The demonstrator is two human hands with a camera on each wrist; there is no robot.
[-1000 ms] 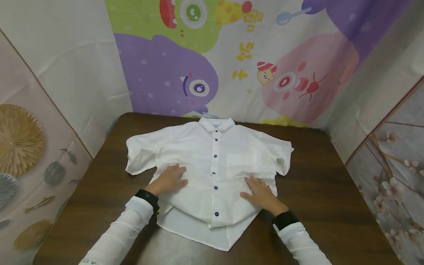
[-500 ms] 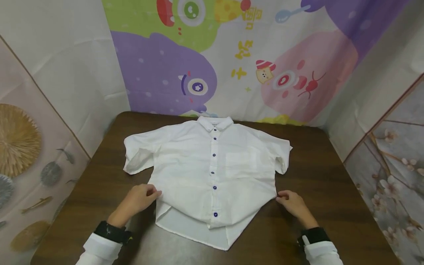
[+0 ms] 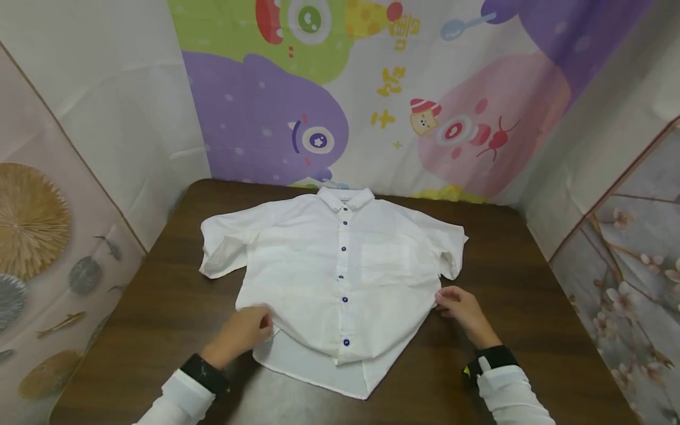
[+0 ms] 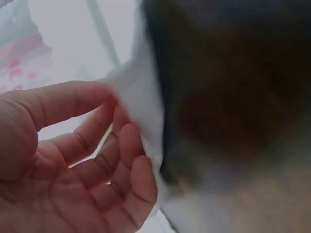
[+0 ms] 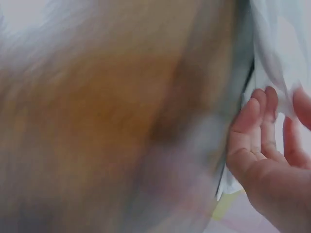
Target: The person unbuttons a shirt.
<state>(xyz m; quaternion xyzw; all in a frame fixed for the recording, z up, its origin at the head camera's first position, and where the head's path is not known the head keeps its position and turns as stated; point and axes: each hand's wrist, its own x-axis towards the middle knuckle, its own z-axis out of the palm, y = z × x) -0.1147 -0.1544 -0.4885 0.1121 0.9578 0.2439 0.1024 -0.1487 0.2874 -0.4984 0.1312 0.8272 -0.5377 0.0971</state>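
Observation:
A white short-sleeved shirt (image 3: 303, 265) with dark blue buttons lies front up, its collar at the far side. Its front hem is rucked up, so the inside of the longer back panel (image 3: 313, 360) shows below. At the shirt's lower left, my left hand (image 3: 241, 333) pinches the hem; the left wrist view shows thumb and forefinger on a fold of white cloth (image 4: 141, 92). On the opposite side, below the sleeve, my right hand (image 3: 464, 313) pinches the side edge. White cloth (image 5: 277, 43) reaches its fingertips in the right wrist view.
The shirt lies on a dark brown wooden table (image 3: 510, 330) with rounded far corners. A printed cartoon cloth (image 3: 382, 118) hangs behind it. Patterned panels (image 3: 32, 254) stand along both sides.
Both hands were spread flat on the shirt, then moved out to its side edges. Since then the left hand has shifted right along the hem, and the right slightly inward and up.

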